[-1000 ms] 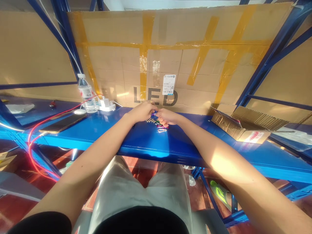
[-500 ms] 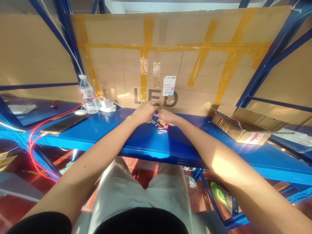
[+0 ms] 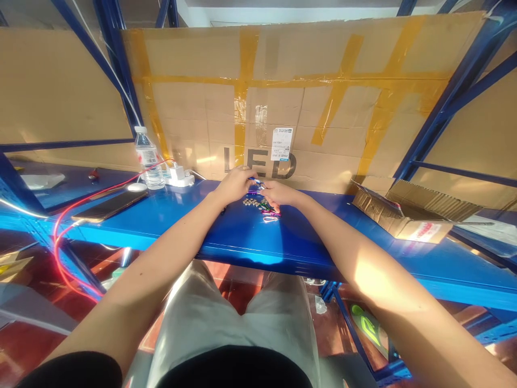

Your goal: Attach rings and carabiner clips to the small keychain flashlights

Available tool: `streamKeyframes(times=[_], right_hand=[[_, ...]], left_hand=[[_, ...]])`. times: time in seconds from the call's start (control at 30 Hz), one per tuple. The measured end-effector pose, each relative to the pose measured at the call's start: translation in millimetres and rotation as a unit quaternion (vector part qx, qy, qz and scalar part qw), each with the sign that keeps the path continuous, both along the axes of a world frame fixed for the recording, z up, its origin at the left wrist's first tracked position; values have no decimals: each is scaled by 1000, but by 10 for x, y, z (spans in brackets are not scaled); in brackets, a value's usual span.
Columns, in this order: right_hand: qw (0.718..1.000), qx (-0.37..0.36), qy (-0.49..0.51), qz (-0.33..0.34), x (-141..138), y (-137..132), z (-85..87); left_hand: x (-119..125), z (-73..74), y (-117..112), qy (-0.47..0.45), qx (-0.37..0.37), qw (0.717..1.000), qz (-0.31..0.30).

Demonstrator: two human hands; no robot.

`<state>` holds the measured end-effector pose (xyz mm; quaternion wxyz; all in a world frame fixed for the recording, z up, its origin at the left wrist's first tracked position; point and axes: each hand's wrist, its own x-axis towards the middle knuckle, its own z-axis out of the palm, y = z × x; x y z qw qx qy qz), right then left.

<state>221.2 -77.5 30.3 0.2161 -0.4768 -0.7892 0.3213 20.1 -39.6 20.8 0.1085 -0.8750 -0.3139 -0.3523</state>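
My left hand (image 3: pixel 239 183) pinches one end of a small blue and silver metal piece (image 3: pixel 257 182), too small to name more exactly. On its other side, the fingers of my right hand (image 3: pixel 278 194) close on the silver end. Beneath the hands on the blue shelf (image 3: pixel 242 237) lies a cluster of small brass-coloured metal parts (image 3: pixel 252 202). Beside them, under my right fingertips, are shiny pink and green pieces; a pink loop (image 3: pixel 270 218) shaped like a carabiner lies nearest me. A thin purple piece shows between the hands.
Left on the shelf are a dark phone (image 3: pixel 111 206), a water bottle (image 3: pixel 148 161), a white charger (image 3: pixel 178 175) and a red cable (image 3: pixel 100 195). An open cardboard box (image 3: pixel 404 215) sits at right. A large cardboard sheet (image 3: pixel 323 108) stands behind.
My hands have drawn slightly apart, so the blue and silver piece now shows between them. More of the brass-coloured parts below is visible. The view has shifted a little.
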Motion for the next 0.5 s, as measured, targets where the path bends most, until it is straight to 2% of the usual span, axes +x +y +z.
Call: streamKeyframes(times=[0.2,0.27,0.37,0.5], right_hand=[[998,28,51,-20,9,40,4],[996,45,76,-6,16,65,-2],[993,59,98,21,38,89,-4],[990,41,132,0,59,86,11]], left_hand=[[16,10,-85,-52,-90,991,-85],[43,14,-112,-81,-121,984,-105],[73,14,-116,-135,-166,971,-105],[80,17,-92,-175,-217,958,-73]])
